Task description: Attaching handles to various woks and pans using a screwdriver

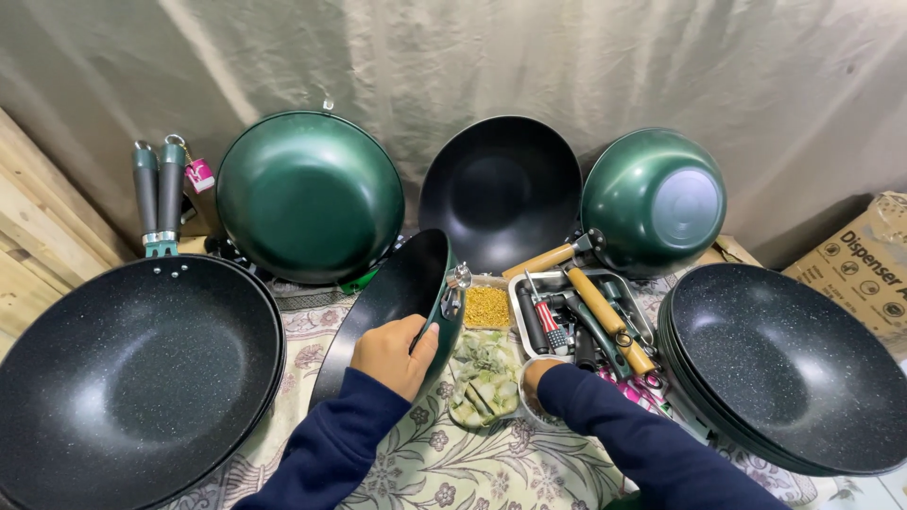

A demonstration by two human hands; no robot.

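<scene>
Holding a green wok [397, 302] tilted on edge, left hand [392, 354] has its grip clamped on the near rim; wok runs up and away from the hand, dark inside facing left. Right hand [537, 376] rests at a small white bowl [529, 401], grip state can't tell. Chopped greens tray [484, 378] lies between the hands on the desk. Brown cardboard box [864, 260] with dark print at far right; pink tag [199, 175] on the pan handles [158, 194], upper left.

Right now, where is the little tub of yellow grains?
The tub of yellow grains sits mid-table, between the tilted pan gripped by the left hand and the tool tray, behind the chopped vegetables.
</scene>
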